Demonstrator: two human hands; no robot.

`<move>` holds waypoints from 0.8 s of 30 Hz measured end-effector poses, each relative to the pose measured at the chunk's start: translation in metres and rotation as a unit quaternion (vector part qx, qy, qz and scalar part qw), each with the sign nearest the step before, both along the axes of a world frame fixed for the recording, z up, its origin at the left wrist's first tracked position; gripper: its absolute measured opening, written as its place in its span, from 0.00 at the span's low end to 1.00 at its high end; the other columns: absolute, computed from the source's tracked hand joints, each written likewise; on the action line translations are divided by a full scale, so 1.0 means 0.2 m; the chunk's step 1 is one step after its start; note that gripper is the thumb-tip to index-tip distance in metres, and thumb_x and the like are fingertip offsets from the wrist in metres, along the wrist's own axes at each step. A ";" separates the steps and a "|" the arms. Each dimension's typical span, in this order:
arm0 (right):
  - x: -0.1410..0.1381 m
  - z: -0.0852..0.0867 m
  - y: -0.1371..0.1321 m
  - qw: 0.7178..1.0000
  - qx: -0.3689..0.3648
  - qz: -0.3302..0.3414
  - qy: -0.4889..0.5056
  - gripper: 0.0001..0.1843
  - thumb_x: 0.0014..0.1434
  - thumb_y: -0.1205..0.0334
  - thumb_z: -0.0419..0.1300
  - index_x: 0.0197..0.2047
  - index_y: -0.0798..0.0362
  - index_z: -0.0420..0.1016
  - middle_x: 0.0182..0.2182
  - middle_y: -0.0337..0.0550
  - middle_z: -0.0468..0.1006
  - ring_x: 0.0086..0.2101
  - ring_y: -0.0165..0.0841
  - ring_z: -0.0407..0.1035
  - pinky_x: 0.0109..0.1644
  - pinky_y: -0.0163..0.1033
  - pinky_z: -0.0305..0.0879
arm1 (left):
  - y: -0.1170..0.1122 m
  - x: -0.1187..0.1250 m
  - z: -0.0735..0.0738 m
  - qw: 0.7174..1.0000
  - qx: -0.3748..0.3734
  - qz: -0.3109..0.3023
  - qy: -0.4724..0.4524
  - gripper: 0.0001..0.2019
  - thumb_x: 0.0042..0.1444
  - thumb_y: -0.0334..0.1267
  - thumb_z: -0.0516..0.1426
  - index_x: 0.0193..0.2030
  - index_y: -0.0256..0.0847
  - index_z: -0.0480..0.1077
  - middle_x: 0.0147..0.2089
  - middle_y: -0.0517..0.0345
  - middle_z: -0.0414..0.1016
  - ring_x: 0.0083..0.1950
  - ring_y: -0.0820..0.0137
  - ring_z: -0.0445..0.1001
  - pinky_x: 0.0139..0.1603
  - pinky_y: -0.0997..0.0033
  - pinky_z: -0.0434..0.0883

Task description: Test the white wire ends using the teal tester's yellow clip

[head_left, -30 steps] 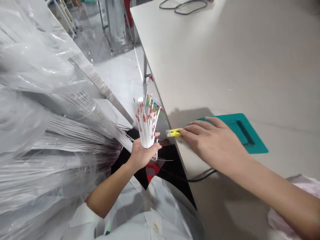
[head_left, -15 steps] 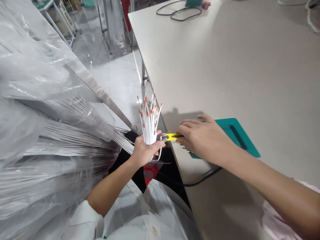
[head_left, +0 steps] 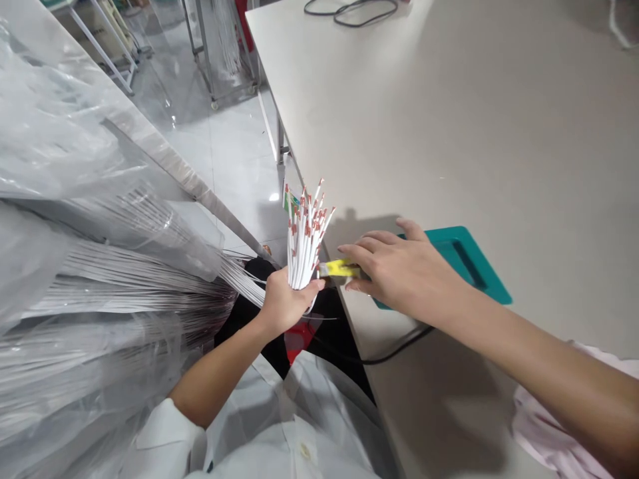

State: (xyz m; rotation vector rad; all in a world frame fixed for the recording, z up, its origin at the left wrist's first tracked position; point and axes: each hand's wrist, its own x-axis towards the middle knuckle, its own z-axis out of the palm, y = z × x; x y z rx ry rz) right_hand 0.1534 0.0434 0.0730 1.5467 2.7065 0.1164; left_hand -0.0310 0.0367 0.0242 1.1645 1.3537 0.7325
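Observation:
A bundle of white wires (head_left: pixel 301 256) with bare copper ends stands upright in my left hand (head_left: pixel 287 303). My fingers and thumb are wrapped round its lower part, and the copper ends fan out above. My right hand (head_left: pixel 399 269) is over the table edge, to the right of the bundle, around a small yellow tool (head_left: pixel 340 268) with a metal tip. That tip is at the right side of the bundle, close to a wire end. The tool is blurred, and my palm hides its rear part.
Under and behind my right hand lies a teal tray-like object (head_left: pixel 462 256) on the white table (head_left: pixel 499 133). A black cable (head_left: pixel 394 352) runs over the near table edge. At left, plastic-wrapped bundles of long wires (head_left: pixel 134 273) lie along a rail. A wheeled rack (head_left: pixel 214 53) stands beyond.
The bundle has shifted slightly right and its ends are more spread. My right hand's fingers have loosened and lifted somewhat around the yellow tool. The view has tilted a little downward.

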 end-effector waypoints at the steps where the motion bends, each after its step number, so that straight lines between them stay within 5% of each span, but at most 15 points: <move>1: 0.00 0.00 0.00 1.000 0.003 0.002 0.002 0.14 0.55 0.58 0.58 0.44 0.55 0.72 0.35 0.52 0.78 0.38 0.47 0.71 0.51 0.57 0.50 | 0.00 0.00 0.00 1.000 -0.003 0.000 -0.001 0.19 0.44 0.36 0.62 0.45 0.35 0.74 0.30 0.57 0.75 0.23 0.76 0.66 0.21 0.76 0.67; 9: 0.02 -0.03 0.01 1.000 0.000 0.004 0.011 0.21 0.54 0.50 0.59 0.46 0.54 0.72 0.35 0.51 0.79 0.39 0.45 0.71 0.53 0.60 0.52 | -0.03 -0.04 0.02 0.999 -0.024 0.015 -0.036 0.21 0.44 0.35 0.62 0.47 0.33 0.73 0.25 0.60 0.72 0.18 0.79 0.62 0.18 0.77 0.64; 12: 0.01 -0.02 -0.03 0.995 0.029 0.014 0.094 0.23 0.57 0.47 0.56 0.48 0.56 0.72 0.41 0.53 0.78 0.42 0.45 0.71 0.53 0.57 0.57 | -0.05 -0.07 0.04 0.997 -0.035 0.027 -0.058 0.23 0.44 0.34 0.62 0.49 0.31 0.71 0.25 0.60 0.72 0.18 0.80 0.61 0.18 0.78 0.64; 15: -0.05 -0.01 -0.11 0.972 0.067 -0.016 0.224 0.16 0.61 0.55 0.53 0.46 0.54 0.74 0.41 0.51 0.78 0.42 0.41 0.72 0.46 0.47 0.67 | -0.06 -0.11 0.07 0.994 -0.040 0.050 -0.087 0.19 0.42 0.34 0.63 0.44 0.33 0.72 0.22 0.63 0.71 0.17 0.80 0.62 0.18 0.78 0.64; 17: -0.12 -0.02 -0.17 0.943 0.062 -0.031 0.324 0.11 0.60 0.60 0.54 0.42 0.51 0.76 0.37 0.48 0.79 0.39 0.38 0.73 0.43 0.42 0.69 | -0.07 -0.13 0.10 0.992 -0.040 0.067 -0.096 0.14 0.41 0.34 0.63 0.37 0.34 0.72 0.20 0.64 0.69 0.17 0.80 0.62 0.18 0.78 0.63; 20: -0.23 -0.08 -0.22 0.880 -0.048 -0.069 0.467 0.10 0.59 0.60 0.55 0.41 0.49 0.77 0.36 0.47 0.79 0.39 0.37 0.73 0.42 0.43 0.71 | -0.09 -0.16 0.15 0.994 -0.037 0.050 -0.094 0.06 0.42 0.35 0.62 0.27 0.34 0.72 0.16 0.65 0.65 0.16 0.79 0.62 0.17 0.78 0.62; 24: -0.32 -0.17 -0.23 0.764 -0.181 -0.128 0.606 0.10 0.55 0.55 0.60 0.39 0.46 0.79 0.36 0.45 0.78 0.35 0.35 0.72 0.38 0.43 0.71 | -0.12 -0.20 0.19 0.995 -0.020 0.013 -0.101 0.07 0.43 0.38 0.61 0.24 0.35 0.73 0.13 0.65 0.61 0.16 0.79 0.61 0.18 0.78 0.60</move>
